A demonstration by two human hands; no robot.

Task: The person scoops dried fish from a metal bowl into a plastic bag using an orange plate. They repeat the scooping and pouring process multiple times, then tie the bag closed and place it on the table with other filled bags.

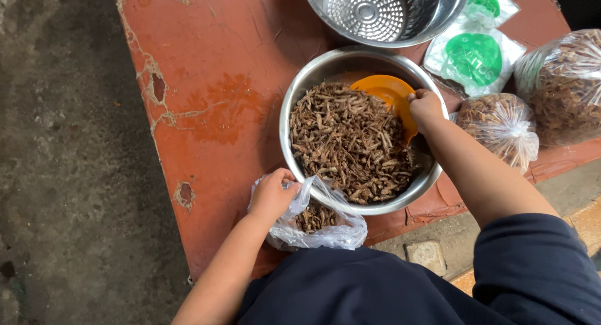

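The orange scoop [389,98] is gripped by the right hand [426,106] inside the steel bowl [300,93] of dried brown sticks [347,140]. The clear bag [325,228], partly filled on the desk [213,100], is pinched open by the left hand [272,197]. Scooping seems in progress; a careful pour into the bag is needed next.

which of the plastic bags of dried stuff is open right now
The clear bag at the near table edge, held open by the left hand. The two bags on the right are tied shut.
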